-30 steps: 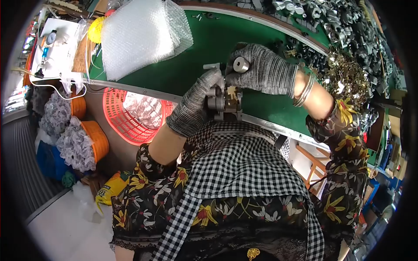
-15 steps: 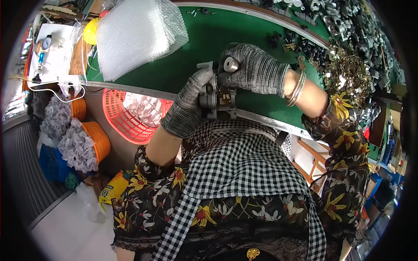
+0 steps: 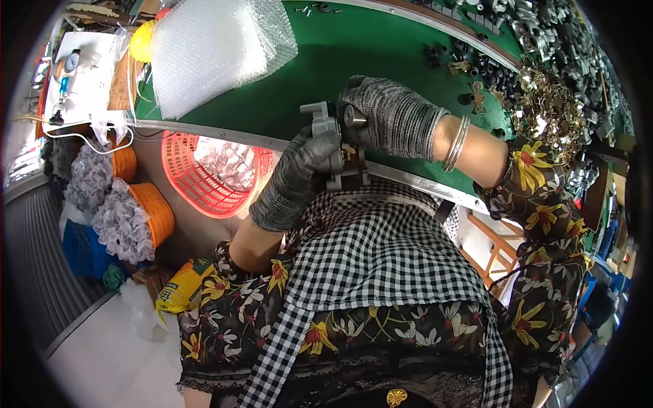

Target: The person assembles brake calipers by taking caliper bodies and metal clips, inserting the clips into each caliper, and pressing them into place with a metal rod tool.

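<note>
Curled around the gray metal part (image 3: 324,125), my left hand (image 3: 289,178) had it snug in the head view. My right hand (image 3: 394,117) was nearly closed, with the round silver piece (image 3: 354,117) in its fingers, right up by the gray metal part. Both hands wore stripy gray gloves. The gray metal part was over the near edge of the green table (image 3: 326,68). Bubble wrap (image 3: 207,58) lay on the left side of the green table. The shiny gold bits (image 3: 552,119) sat in a pile at the right side of the green table. The red basket (image 3: 178,178) was lower than the green table, by its near edge, with pale stuff inside.
</note>
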Tool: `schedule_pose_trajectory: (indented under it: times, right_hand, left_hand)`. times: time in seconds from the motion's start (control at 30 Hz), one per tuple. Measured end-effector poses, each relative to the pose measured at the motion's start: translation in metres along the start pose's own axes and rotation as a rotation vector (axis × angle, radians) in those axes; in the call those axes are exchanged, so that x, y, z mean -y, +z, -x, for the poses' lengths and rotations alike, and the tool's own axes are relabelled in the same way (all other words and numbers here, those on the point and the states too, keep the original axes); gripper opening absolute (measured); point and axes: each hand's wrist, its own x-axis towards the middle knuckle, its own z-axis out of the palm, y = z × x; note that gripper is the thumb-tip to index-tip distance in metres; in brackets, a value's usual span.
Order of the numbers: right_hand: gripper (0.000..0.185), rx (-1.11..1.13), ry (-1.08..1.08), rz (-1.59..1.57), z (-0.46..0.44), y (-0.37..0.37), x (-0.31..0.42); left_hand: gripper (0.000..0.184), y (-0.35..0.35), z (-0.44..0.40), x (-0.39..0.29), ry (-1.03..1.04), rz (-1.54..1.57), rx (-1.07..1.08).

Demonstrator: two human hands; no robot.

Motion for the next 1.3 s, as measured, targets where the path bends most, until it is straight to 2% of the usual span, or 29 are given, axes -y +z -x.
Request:
schedule_pose_trajectory:
  times: [0.17,0.27,0.47,0.57,0.67,0.77,0.8,0.83,0.9,0.93,0.97,1.03,1.07,1.13,1.17,1.3]
  right_hand:
    - [0.021,-0.047,0.045,-0.102,-0.005,-0.005,0.010]
    - [0.022,-0.019,0.044,-0.045,-0.009,-0.005,0.008]
    - [0.019,-0.041,-0.017,-0.085,-0.010,0.004,0.006]
    - [0.017,-0.044,-0.009,-0.066,-0.012,0.008,0.004]
    - [0.019,-0.074,-0.070,-0.038,-0.014,0.009,0.004]
    - [0.023,-0.382,-0.111,0.043,-0.012,0.001,-0.001]
    - [0.026,-0.157,0.111,-0.150,-0.006,-0.032,0.021]
    - [0.028,-0.288,0.140,-0.308,-0.003,-0.049,0.035]
    - [0.043,-0.555,0.188,-0.624,0.007,-0.070,0.049]
    - [0.042,-0.642,0.163,-0.720,0.013,-0.075,0.049]
    - [0.040,-0.703,0.118,-0.793,0.019,-0.076,0.049]
    - [0.037,-0.773,0.033,-0.901,0.030,-0.073,0.047]
    - [0.036,-0.784,-0.007,-0.929,0.035,-0.070,0.048]
    - [0.033,-0.778,-0.081,-0.960,0.046,-0.060,0.051]
    - [0.031,-0.763,-0.118,-0.964,0.050,-0.056,0.053]
    - [0.026,-0.673,-0.253,-0.919,0.050,-0.039,0.066]
  left_hand:
    - [0.037,-0.004,0.009,0.005,0.060,0.046,-0.044]
    - [0.038,0.007,0.017,0.004,0.082,0.027,-0.163]
    - [0.039,-0.018,0.020,0.025,0.079,-0.088,-0.298]
    - [0.039,0.001,0.027,0.021,0.189,-0.168,-0.388]
    - [0.043,0.000,0.032,0.029,0.300,-0.413,-0.519]
    - [0.053,0.009,0.023,0.043,0.521,-0.487,-0.578]
    - [0.056,0.016,0.023,0.044,0.530,-0.433,-0.562]
    - [0.060,0.027,0.027,0.039,0.536,-0.378,-0.542]
    - [0.067,0.022,0.023,0.045,0.574,-0.420,-0.416]
    - [0.071,0.020,0.022,0.048,0.593,-0.438,-0.352]
    - [0.072,0.014,0.026,0.044,0.540,-0.587,-0.303]
    - [0.078,0.013,0.029,0.044,0.445,-0.537,-0.283]
    - [0.079,0.015,0.031,0.048,0.474,-0.533,-0.332]
    - [0.080,0.017,0.030,0.060,0.539,-0.530,-0.428]
    - [0.082,0.018,0.031,0.061,0.491,-0.531,-0.420]
    - [0.078,0.011,0.029,0.067,0.616,-0.530,-0.372]
